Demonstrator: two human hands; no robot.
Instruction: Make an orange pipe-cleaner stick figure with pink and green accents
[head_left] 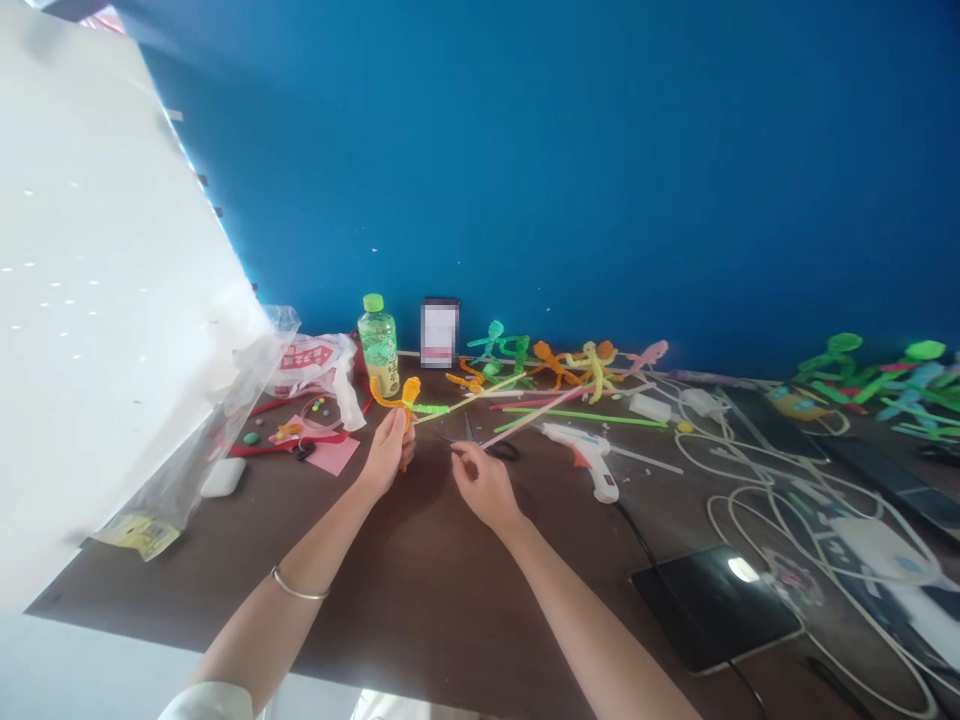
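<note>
My left hand (388, 450) is closed around an orange pipe-cleaner figure (410, 393), its head and one long bent arm sticking up above the fingers. A light-green fuzzy piece (431, 408) juts to the right from the figure. Just to the right, my right hand (484, 485) hovers low over the table with thumb and fingertips drawn together. Whatever those fingertips pinch, if anything, is too small to make out. Beyond them lie scissors (506, 451) with dark handles, partly hidden by the hand, and a pink pipe cleaner (540, 415).
A white glue gun (592, 455) lies right of my hands, with a dark tablet-like slab (716, 610) nearer me. Several pipe-cleaner figures (553, 362) line the back. A green-capped bottle (379, 345) and a phone (439, 333) stand by the blue wall. White cables (739, 500) sprawl at right.
</note>
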